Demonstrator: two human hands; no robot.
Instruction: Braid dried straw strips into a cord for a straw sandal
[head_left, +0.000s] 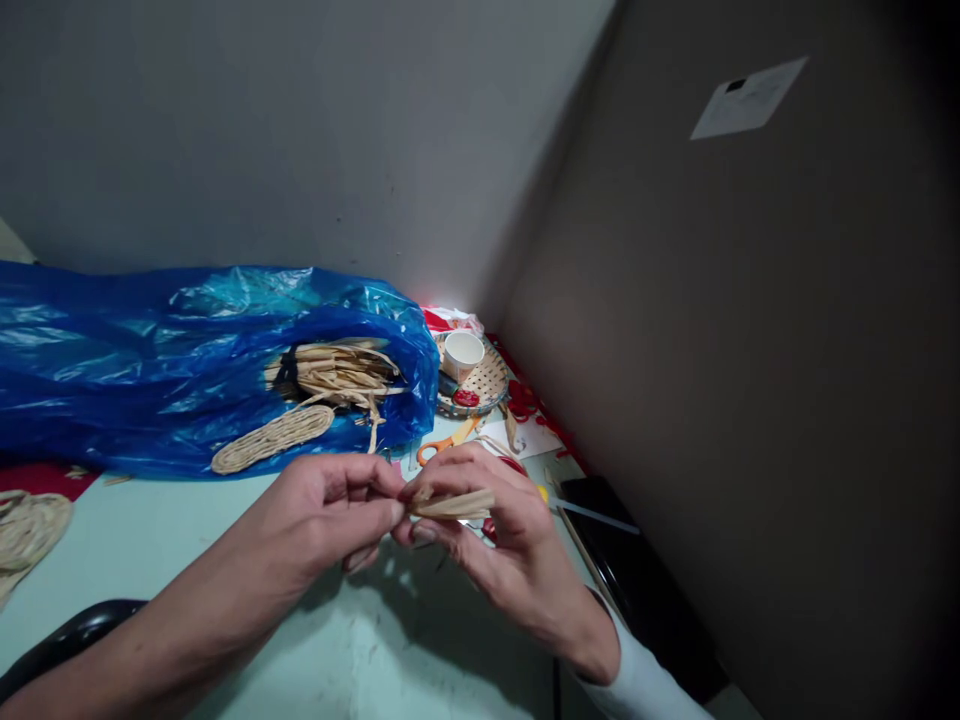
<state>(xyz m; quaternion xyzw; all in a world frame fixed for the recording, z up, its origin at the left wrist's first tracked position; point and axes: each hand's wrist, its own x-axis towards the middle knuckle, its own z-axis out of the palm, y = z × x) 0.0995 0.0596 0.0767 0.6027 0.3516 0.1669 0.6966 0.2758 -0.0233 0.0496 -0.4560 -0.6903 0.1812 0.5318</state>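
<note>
Both hands meet above the table, pinching a small bundle of dry straw-coloured fibre strips [454,506]. My left hand [322,515] closes thumb and fingers on the bundle's left end. My right hand [502,525] is curled round the other part, its thumb and fingertips near the left ones, and the strips lie across its palm side. Just behind the hands are orange-handled scissors [448,440], partly hidden by my right hand. A braided straw sole-shaped piece [274,440] rests against a blue plastic bag [150,370], beside a tied bundle of dry strips [337,370] in the bag's mouth.
A woven tray [491,380] at the back corner holds a white cup [463,352]. To the right lies a black flat object [637,580] by the wall. More braided straw [30,530] lies at the left edge. Walls close off the back and right.
</note>
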